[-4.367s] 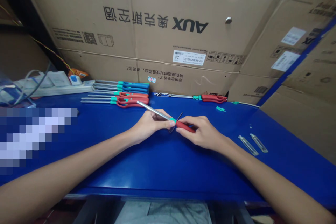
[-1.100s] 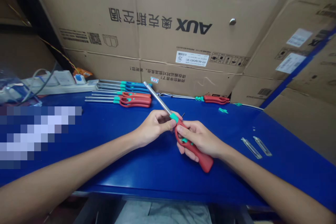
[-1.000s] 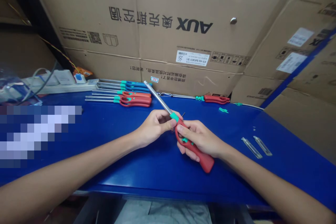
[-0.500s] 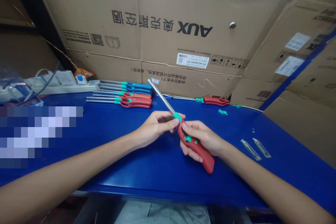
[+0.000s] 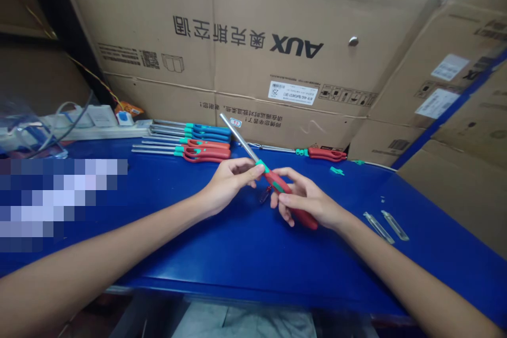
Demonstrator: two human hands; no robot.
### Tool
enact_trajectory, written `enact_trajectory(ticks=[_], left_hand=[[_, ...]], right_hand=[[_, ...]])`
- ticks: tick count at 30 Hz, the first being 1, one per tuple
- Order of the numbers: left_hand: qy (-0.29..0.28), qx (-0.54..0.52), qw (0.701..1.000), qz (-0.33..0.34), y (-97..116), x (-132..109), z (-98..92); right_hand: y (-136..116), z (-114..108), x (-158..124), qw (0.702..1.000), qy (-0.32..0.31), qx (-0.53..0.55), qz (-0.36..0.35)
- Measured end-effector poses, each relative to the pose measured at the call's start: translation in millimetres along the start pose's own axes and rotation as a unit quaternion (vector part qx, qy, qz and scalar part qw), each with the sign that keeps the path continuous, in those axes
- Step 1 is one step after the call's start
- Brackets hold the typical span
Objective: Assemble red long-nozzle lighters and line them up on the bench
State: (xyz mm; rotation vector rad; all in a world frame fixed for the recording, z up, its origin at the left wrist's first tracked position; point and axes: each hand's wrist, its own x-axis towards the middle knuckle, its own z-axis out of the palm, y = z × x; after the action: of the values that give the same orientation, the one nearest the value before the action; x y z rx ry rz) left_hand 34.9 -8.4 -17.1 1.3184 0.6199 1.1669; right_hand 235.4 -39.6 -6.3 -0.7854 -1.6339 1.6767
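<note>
I hold a long-necked lighter (image 5: 277, 184) with a red handle, teal collar and metal tube above the blue table (image 5: 245, 243). My right hand (image 5: 307, 203) is wrapped round the red handle. My left hand (image 5: 229, 182) pinches the tube just below the teal collar. The tube points up and to the left, toward the cardboard box. A small dark red part shows just under the handle between my hands.
A row of several red and blue lighters (image 5: 190, 142) lies at the back left. One red lighter (image 5: 317, 154) lies at the back centre, with teal bits (image 5: 336, 170) near it. Two clear strips (image 5: 386, 226) lie at the right. Cardboard boxes (image 5: 245, 47) wall the back.
The lighter has turned in my hands: its handle, which hung low toward me, now lies flatter and higher. Both hands keep their hold.
</note>
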Motion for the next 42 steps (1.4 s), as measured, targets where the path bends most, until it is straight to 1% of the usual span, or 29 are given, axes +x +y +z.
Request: enact_trajectory(ticks=[2, 5, 7, 11, 13, 16, 19, 23, 27, 32, 37, 39, 42], left_hand=[[0.025, -0.007, 1.000, -0.004, -1, 2, -2.3], [0.045, -0.032, 0.998, -0.020, -3, 4, -4.4], [0.053, -0.045, 0.997, -0.028, -3, 4, -4.8], [0.070, -0.072, 0.994, -0.034, -2, 5, -4.2], [0.082, -0.083, 0.992, -0.037, -2, 6, -3.7], [0.093, -0.091, 0.990, -0.050, -5, 6, -3.4], [0.087, -0.087, 0.990, -0.071, -9, 7, -3.7], [0.084, -0.079, 0.988, -0.100, -10, 6, -4.4], [0.074, -0.077, 0.988, -0.112, -10, 6, -3.1], [0.040, -0.085, 0.987, -0.128, -11, 4, 0.5], [0.028, -0.072, 0.987, -0.140, -12, 3, 1.0], [0.019, -0.062, 0.988, -0.141, -12, 2, 0.5], [0.007, -0.044, 0.989, -0.141, -13, 2, -0.4]], right_hand=[[-1, -1, -1, 0.999, 0.006, -0.046, -0.025], [-1, 0, -2, 0.995, -0.011, -0.098, -0.020], [0, 1, -3, 0.993, -0.018, -0.113, -0.012], [3, 3, -3, 0.992, -0.011, -0.123, -0.021], [5, 6, -3, 0.992, -0.002, -0.122, -0.025], [6, 11, -2, 0.992, 0.039, -0.120, -0.031], [6, 13, 0, 0.989, 0.074, -0.126, -0.027], [7, 5, 3, 0.983, 0.105, -0.145, -0.028], [11, -4, 5, 0.983, 0.115, -0.139, -0.026], [14, -5, 7, 0.984, 0.117, -0.134, -0.018], [12, -11, 11, 0.979, 0.152, -0.134, -0.028], [13, -15, 13, 0.975, 0.175, -0.133, -0.035], [14, -19, 15, 0.964, 0.238, -0.108, -0.047]])
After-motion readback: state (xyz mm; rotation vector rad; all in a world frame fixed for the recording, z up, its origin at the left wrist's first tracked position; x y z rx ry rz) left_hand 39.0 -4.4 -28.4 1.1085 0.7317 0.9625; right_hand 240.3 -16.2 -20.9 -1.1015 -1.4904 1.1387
